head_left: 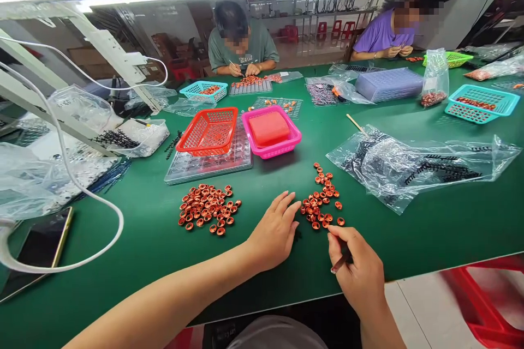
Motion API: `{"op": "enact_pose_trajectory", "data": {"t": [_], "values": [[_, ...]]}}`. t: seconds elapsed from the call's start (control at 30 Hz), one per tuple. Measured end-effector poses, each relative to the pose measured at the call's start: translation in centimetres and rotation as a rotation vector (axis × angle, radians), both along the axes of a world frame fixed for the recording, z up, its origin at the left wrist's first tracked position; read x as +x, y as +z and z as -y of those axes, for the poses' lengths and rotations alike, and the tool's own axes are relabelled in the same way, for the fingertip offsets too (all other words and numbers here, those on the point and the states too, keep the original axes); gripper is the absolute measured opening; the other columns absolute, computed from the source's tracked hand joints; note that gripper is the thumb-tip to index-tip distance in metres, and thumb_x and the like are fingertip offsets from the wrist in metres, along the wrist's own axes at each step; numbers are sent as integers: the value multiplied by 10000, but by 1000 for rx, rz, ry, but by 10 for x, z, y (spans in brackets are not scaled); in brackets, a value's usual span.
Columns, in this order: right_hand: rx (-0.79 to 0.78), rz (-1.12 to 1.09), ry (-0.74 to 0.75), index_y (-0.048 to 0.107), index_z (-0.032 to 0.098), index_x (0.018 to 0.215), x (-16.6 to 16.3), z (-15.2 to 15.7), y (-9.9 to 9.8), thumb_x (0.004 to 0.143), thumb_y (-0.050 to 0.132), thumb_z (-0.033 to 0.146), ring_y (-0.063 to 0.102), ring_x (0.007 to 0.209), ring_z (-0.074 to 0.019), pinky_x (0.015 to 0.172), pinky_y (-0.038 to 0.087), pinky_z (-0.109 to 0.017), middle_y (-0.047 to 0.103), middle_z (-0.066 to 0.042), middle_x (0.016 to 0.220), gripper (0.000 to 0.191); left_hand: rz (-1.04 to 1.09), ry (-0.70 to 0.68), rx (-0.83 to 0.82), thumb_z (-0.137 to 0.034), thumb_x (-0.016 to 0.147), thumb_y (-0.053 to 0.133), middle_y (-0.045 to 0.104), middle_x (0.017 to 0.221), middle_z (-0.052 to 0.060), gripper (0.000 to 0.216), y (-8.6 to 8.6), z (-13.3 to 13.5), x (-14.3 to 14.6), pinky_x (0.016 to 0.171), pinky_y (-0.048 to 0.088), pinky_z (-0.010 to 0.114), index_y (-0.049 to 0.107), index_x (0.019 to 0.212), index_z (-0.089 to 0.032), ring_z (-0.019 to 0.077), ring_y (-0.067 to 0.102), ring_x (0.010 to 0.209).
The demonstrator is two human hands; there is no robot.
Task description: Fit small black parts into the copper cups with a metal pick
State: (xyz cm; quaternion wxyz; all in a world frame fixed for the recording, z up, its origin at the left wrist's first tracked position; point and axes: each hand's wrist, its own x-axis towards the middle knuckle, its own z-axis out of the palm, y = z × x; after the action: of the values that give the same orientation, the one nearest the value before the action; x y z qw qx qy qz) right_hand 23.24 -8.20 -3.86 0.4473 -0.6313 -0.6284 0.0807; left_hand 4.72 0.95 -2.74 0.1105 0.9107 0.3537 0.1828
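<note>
My left hand (278,229) rests on the green table with its fingers stretched out, their tips at the left edge of a loose pile of small copper-coloured cups (317,204). Each cup is round with a dark spot inside. My right hand (360,267) is closed in front of the same pile, thumb and forefinger together beside its nearest cups. A slim dark reddish-brown tool (339,264) shows across that hand; its kind is hidden by the fingers. Left of my left hand lies a second, larger pile of the same cups (207,206).
Behind the piles are a red basket (184,148) on clear trays (229,162) and a pink basket (268,151) holding a red block. A plastic bag (393,161) of black parts lies right, a phone (45,245) and white cable (117,234) left. Two people sit opposite.
</note>
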Motion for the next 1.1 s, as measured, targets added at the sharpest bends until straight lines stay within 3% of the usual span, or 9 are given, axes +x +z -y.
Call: {"op": "enact_pose_trajectory", "data": {"t": [0.23, 0.33, 0.4, 0.53, 0.63, 0.77, 0.93, 1.1], "values": [[-1, -30, 8, 588, 232, 1064, -1, 2, -1, 935, 477, 245, 640, 760, -163, 675, 515, -284, 647, -27, 914, 171, 165, 57, -130, -186, 918, 465, 471, 1333, 153, 296, 7, -6, -7, 1071, 398, 457, 492, 1211, -149, 250, 413, 1274], [2, -38, -4, 579, 238, 1065, 2, 1, 2, 944, 469, 257, 624, 826, -169, 733, 514, -292, 623, -39, 950, 164, 166, 23, -145, -225, 903, 513, 464, 1342, 147, 324, 11, -8, -6, 1064, 401, 460, 488, 1220, -165, 254, 406, 1276], [-66, -27, -9, 564, 242, 1097, 10, 0, 6, 939, 483, 303, 612, 759, -150, 687, 520, -273, 599, -39, 972, 188, 143, -19, -164, -260, 887, 551, 453, 1359, 149, 386, 15, -12, -5, 1060, 406, 457, 470, 1253, -167, 257, 406, 1278], [-287, 50, -86, 465, 251, 1283, 33, -6, 18, 848, 596, 455, 605, 696, -148, 633, 543, -287, 551, -54, 1070, 497, 95, -94, -206, -391, 844, 625, 430, 1397, 161, 580, 24, -28, 1, 1079, 377, 468, 420, 1330, -150, 270, 389, 1301], [-436, 97, -70, 420, 227, 1345, 38, -15, 26, 749, 696, 464, 630, 752, -182, 678, 556, -320, 528, -74, 1142, 697, 81, -153, -247, -515, 792, 649, 360, 1462, 174, 742, 24, -50, 15, 1102, 332, 490, 387, 1375, -138, 298, 328, 1352], [-519, 177, -84, 417, 159, 1359, 27, -31, 29, 655, 780, 414, 628, 927, -278, 778, 534, -359, 521, -110, 1135, 832, 136, -166, -218, -435, 889, 542, 312, 1497, 168, 620, 14, -94, 52, 1142, 235, 500, 368, 1396, -124, 291, 244, 1402], [-578, 183, -118, 378, 123, 1383, 13, -47, 29, 575, 837, 397, 588, 1036, -333, 859, 499, -393, 488, -160, 1179, 968, 209, -227, -233, -351, 950, 448, 466, 1402, 167, 456, 7, -134, 95, 1106, 318, 448, 461, 1333, -103, 261, 380, 1340], [-585, 117, -119, 406, 143, 1359, 17, -56, 32, 564, 833, 373, 583, 1038, -323, 872, 483, -375, 511, -137, 1133, 931, 250, -405, -283, -330, 979, 393, 649, 1197, 82, 339, 8, -130, 107, 992, 440, 342, 602, 1189, -165, 187, 578, 1130]]}}
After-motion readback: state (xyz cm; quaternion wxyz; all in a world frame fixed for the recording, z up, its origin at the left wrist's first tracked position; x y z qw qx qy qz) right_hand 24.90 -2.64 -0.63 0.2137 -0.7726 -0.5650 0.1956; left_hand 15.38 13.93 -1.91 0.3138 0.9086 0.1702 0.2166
